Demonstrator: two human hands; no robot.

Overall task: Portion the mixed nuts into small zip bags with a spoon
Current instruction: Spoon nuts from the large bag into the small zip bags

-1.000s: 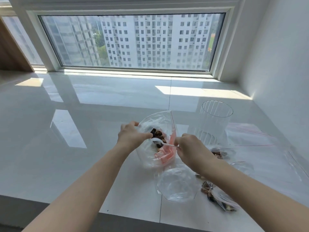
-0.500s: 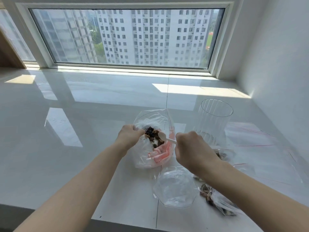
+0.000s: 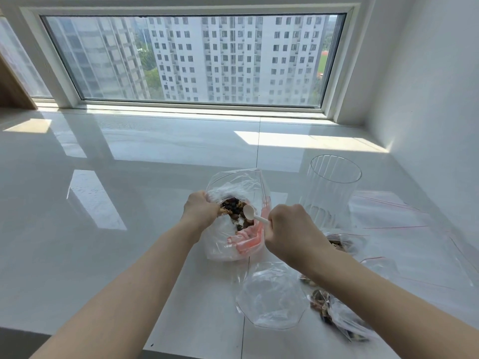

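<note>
Left hand: the left hand [image 3: 201, 209] has its fingers curled into the left rim of the big bag [image 3: 233, 224], bunching the plastic; I'd say this is to keep the mouth pulled wide and the soft bag from slumping.
Right hand: the right hand [image 3: 290, 229] is closed in a fist round the handle of the spoon [image 3: 252, 213], knuckles up, so the bowl pokes out to the left toward the bag's mouth.
Spoon: small, white, plastic; its bowl sits right over the nuts [image 3: 234, 209] and looks bare, so it seems poised to dig rather than carry.
Nuts: a dark and tan heap in the open mouth of the big bag, just right of the left hand and just left of the right, between the two.
Big bag: clear with a pink patch low on its right side; it stands on the worktop [image 3: 103, 229], propped up mostly by the left hand's grip, I think.
Empty bag: a small bag [image 3: 272, 299] lies open and slack just nearer than the big bag, below the right forearm, close at hand for the next scoop.
Filled bags: at least two small bags with nuts in them, one [image 3: 339, 244] past the right wrist and one [image 3: 334, 314] nearer, partly hidden by the arm; set aside to the right, out of the way.
Glass: a ribbed clear glass [image 3: 329, 193] stands upright behind the right hand; what it holds I can't tell.
Spare bags: flat bags [image 3: 404, 216] with red zip lines lie further right.
</note>
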